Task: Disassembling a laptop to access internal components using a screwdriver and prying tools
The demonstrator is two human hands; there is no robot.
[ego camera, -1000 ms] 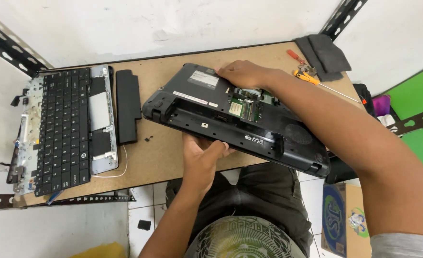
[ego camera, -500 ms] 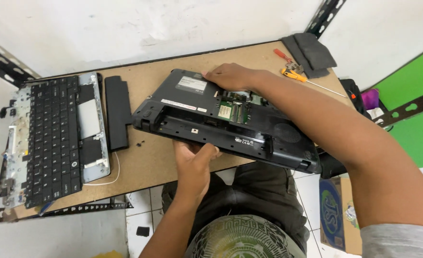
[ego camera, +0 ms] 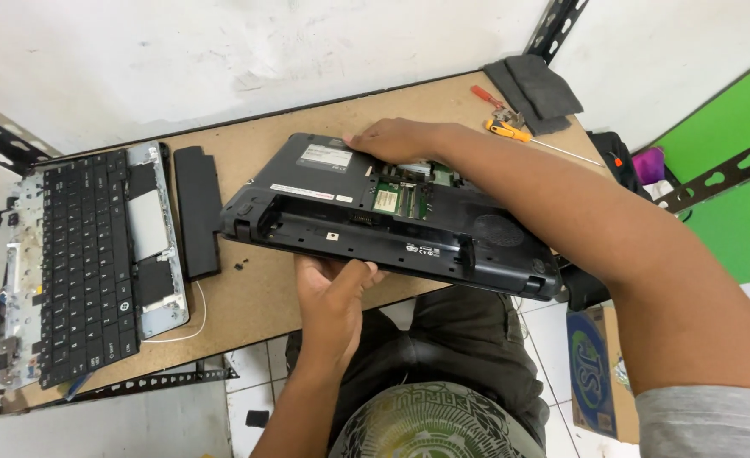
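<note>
A black laptop base (ego camera: pixel 324 203) lies upside down on the brown board table (ego camera: pixel 256 293), its front edge tilted up off the surface and its memory bay open. My left hand (ego camera: pixel 334 293) reaches under that raised front edge and holds it from below. My right hand (ego camera: pixel 396 140) rests on top of the base near the far edge, fingers spread by the white label. Green circuit boards show in the open bay (ego camera: pixel 400 197).
A removed keyboard with its palm rest (ego camera: pixel 82 263) lies at the left, a black battery bar (ego camera: pixel 197 212) beside it. Small screws (ego camera: pixel 241 265) sit loose on the board. Screwdrivers (ego camera: pixel 506 127) and dark cover plates (ego camera: pixel 536 89) lie at the far right corner.
The view has shifted slightly; my left hand has slid further under the laptop's front edge, and the base sits a little higher at the front. My right hand stays on top.
</note>
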